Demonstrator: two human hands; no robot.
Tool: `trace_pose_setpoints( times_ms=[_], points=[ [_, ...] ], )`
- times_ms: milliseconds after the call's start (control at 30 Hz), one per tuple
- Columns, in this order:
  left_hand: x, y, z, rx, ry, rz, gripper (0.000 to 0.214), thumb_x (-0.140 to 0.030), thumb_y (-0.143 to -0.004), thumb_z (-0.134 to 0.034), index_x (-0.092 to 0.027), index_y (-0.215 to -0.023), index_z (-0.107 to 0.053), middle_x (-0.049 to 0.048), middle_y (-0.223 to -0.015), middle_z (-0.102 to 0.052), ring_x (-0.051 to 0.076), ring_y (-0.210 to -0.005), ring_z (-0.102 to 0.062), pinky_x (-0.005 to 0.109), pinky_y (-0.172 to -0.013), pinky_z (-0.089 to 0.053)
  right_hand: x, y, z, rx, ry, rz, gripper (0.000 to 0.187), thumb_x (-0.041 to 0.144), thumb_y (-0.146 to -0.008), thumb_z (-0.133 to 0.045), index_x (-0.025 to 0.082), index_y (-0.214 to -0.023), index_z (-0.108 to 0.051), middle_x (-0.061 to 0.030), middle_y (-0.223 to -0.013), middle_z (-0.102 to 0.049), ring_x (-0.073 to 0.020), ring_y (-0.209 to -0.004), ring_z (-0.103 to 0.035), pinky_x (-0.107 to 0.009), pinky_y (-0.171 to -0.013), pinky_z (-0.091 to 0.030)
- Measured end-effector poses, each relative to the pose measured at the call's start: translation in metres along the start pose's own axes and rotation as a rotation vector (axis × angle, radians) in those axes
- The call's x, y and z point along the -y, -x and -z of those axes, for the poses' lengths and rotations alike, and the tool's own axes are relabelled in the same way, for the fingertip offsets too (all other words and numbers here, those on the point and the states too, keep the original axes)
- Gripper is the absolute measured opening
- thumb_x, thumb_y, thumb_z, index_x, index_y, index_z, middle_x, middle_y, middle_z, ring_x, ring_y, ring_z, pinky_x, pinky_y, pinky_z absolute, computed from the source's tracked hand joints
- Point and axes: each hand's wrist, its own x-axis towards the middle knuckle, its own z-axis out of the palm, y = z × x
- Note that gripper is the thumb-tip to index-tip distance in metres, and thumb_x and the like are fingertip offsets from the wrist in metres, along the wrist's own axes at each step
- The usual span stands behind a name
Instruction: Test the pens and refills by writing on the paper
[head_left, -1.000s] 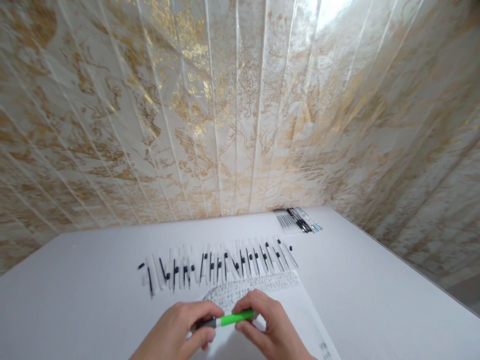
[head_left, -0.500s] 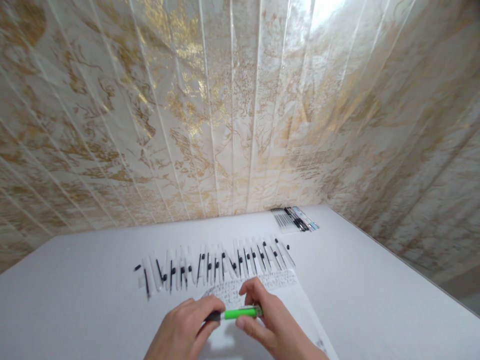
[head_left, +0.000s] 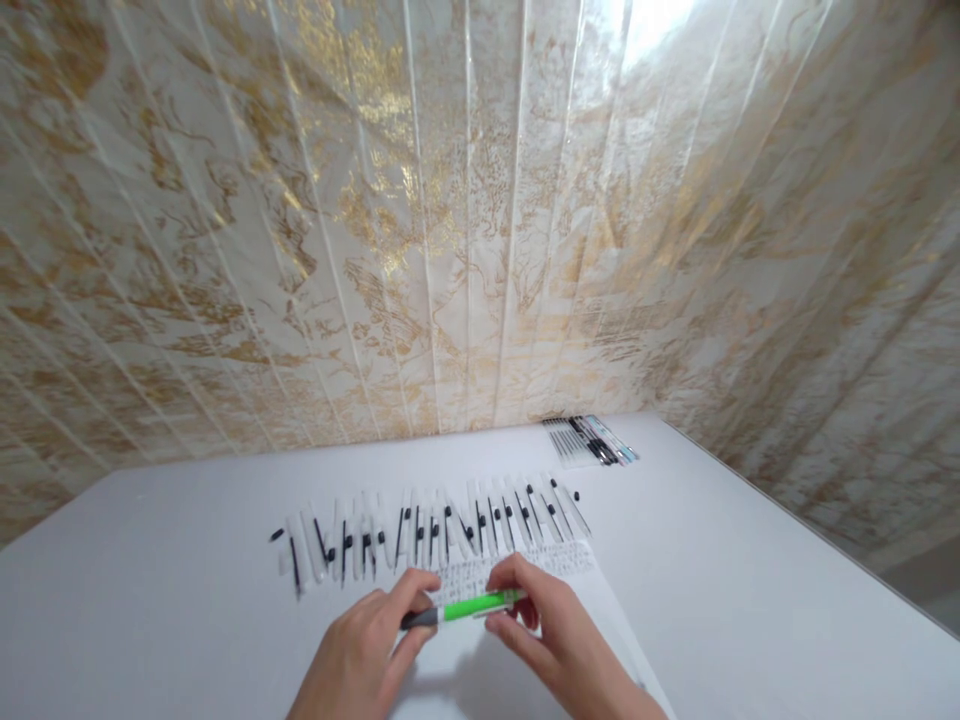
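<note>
A green pen [head_left: 469,607] with a dark grip and a clip is held level between both hands, above a sheet of paper [head_left: 592,630]. My left hand [head_left: 367,635] pinches its dark end between thumb and fingers. At the other end, my right hand [head_left: 544,620] has its fingers closed around the green barrel's tip. Small dark handwriting fills the upper part of the sheet; the hands hide some of it. Just beyond the paper lies a row of disassembled pens [head_left: 420,530]: clear barrels, dark refills and small black caps.
A white table [head_left: 750,590] spreads beneath everything, its right edge running diagonally. Toward the back right lies a group of pens and refills [head_left: 592,440], some black, some pale blue. A white and gold patterned curtain [head_left: 450,220] hangs behind the table.
The pen has tilted, its green end rising slightly, and its clip now shows along the lower side. My right fingers have closed further onto its end.
</note>
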Motion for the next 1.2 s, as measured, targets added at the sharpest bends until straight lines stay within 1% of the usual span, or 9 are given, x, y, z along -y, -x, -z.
trace_pose_setpoints(
  times_ms=[33, 133, 333, 400, 500, 700, 867, 1033, 1200],
  points=[
    [0.0, 0.0, 0.0, -0.001, 0.008, 0.004, 0.023, -0.02, -0.081, -0.054, -0.029, -0.1, -0.063, -0.0009, -0.096, -0.074, 0.019, -0.085, -0.068, 0.027, -0.079, -0.05, 0.0, 0.0, 0.0, 0.0, 0.016, -0.019, 0.013, 0.034, -0.085, -0.06, 0.022, -0.087, -0.061, 0.0019, -0.069, -0.056, -0.0135, -0.061, -0.046, -0.023, -0.058, -0.033],
    [-0.002, -0.001, 0.0, -0.006, 0.024, -0.015, 0.021, -0.021, -0.081, -0.054, -0.029, -0.099, -0.062, -0.0011, -0.097, -0.074, 0.019, -0.085, -0.068, 0.026, -0.08, -0.05, -0.002, -0.001, -0.001, 0.023, 0.073, -0.079, 0.042, 0.044, -0.094, -0.042, 0.02, -0.064, -0.058, 0.003, -0.053, -0.045, -0.0126, -0.051, -0.042, -0.025, -0.053, -0.029],
    [-0.005, -0.005, 0.003, 0.004, 0.055, 0.058, 0.021, -0.021, -0.08, -0.055, -0.029, -0.098, -0.06, -0.0027, -0.094, -0.075, 0.018, -0.087, -0.069, 0.023, -0.077, -0.05, -0.003, -0.002, -0.002, -0.011, -0.062, 0.028, 0.021, 0.033, -0.085, -0.059, 0.023, -0.103, -0.058, -0.0002, -0.08, -0.059, -0.0144, -0.066, -0.049, -0.024, -0.062, -0.036],
    [-0.002, -0.005, 0.001, 0.01, 0.044, 0.054, 0.021, -0.021, -0.08, -0.054, -0.029, -0.099, -0.059, -0.0027, -0.095, -0.074, 0.018, -0.088, -0.069, 0.024, -0.079, -0.05, -0.004, -0.002, -0.002, -0.005, -0.03, -0.009, 0.013, 0.033, -0.087, -0.056, 0.021, -0.087, -0.059, 0.0022, -0.068, -0.055, -0.0132, -0.059, -0.046, -0.023, -0.057, -0.034],
    [0.002, -0.004, -0.004, 0.019, 0.031, 0.011, 0.023, -0.021, -0.081, -0.053, -0.029, -0.102, -0.059, -0.0028, -0.097, -0.074, 0.017, -0.089, -0.068, 0.024, -0.081, -0.05, -0.007, -0.003, -0.003, -0.004, 0.024, -0.082, 0.039, 0.043, -0.093, -0.042, 0.019, -0.066, -0.056, 0.0041, -0.051, -0.044, -0.0122, -0.05, -0.042, -0.023, -0.052, -0.028],
    [0.008, -0.004, -0.009, 0.021, 0.066, 0.035, 0.023, -0.021, -0.081, -0.052, -0.03, -0.102, -0.056, -0.0039, -0.092, -0.074, 0.016, -0.09, -0.069, 0.023, -0.078, -0.051, -0.008, -0.003, -0.001, -0.037, -0.08, 0.027, 0.02, 0.038, -0.087, -0.055, 0.021, -0.096, -0.057, 0.0013, -0.075, -0.056, -0.0128, -0.062, -0.047, -0.022, -0.059, -0.035],
    [0.006, -0.004, -0.01, 0.027, 0.035, -0.017, 0.022, -0.021, -0.082, -0.053, -0.03, -0.101, -0.055, -0.0054, -0.096, -0.073, 0.015, -0.089, -0.069, 0.023, -0.079, -0.05, -0.009, -0.003, -0.002, -0.045, 0.007, -0.07, 0.042, 0.047, -0.094, -0.039, 0.02, -0.064, -0.05, 0.0038, -0.053, -0.044, -0.0121, -0.05, -0.041, -0.023, -0.052, -0.029],
    [0.003, -0.004, -0.01, 0.021, 0.062, 0.006, 0.022, -0.019, -0.082, -0.054, -0.03, -0.101, -0.054, -0.0072, -0.09, -0.074, 0.013, -0.086, -0.069, 0.02, -0.075, -0.051, -0.004, -0.002, -0.002, -0.015, -0.035, 0.041, 0.02, 0.039, -0.086, -0.056, 0.021, -0.095, -0.059, 0.0007, -0.074, -0.057, -0.0135, -0.063, -0.048, -0.022, -0.059, -0.035],
    [0.005, 0.0, -0.013, -0.048, 0.011, -0.076, 0.018, -0.019, -0.083, -0.053, -0.03, -0.096, -0.057, -0.0063, -0.095, -0.073, 0.014, -0.088, -0.069, 0.022, -0.079, -0.051, -0.008, -0.003, -0.007, -0.028, 0.026, -0.084, 0.042, 0.047, -0.092, -0.043, 0.02, -0.062, -0.053, 0.0045, -0.05, -0.04, -0.012, -0.05, -0.04, -0.023, -0.05, -0.027]
  ],
)
